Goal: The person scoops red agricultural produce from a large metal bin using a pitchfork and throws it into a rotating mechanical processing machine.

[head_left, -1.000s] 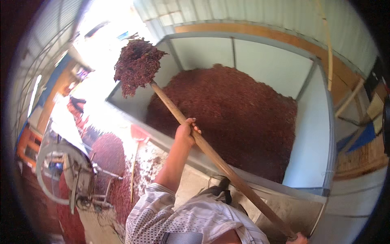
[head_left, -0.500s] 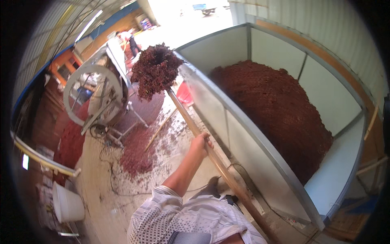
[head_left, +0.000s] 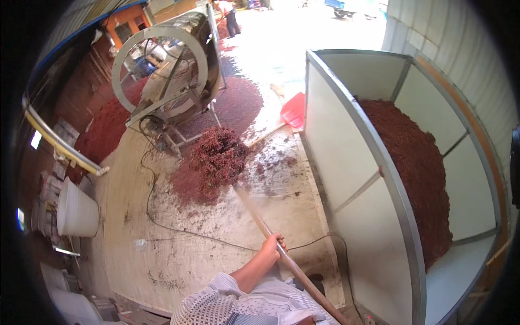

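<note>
Left hand (head_left: 272, 245) grip closed around fork handle (head_left: 271, 234); red load (head_left: 216, 154) far beyond it.

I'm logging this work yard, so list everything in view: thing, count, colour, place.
long-handled tool: one, wooden shaft, head loaded with red-brown material, centre.
floor pile: one, red-brown, under the tool head.
big bin: one, pale panels with metal frame, right, holding a red-brown heap.
drum machine: one, grey metal, upper left.
red shovel: one, lying by the bin.
white bucket: one, left.
black cable: one, across the concrete floor.
another person: one, far top.
left hand: grips the shaft.
right hand: out of view.
</note>
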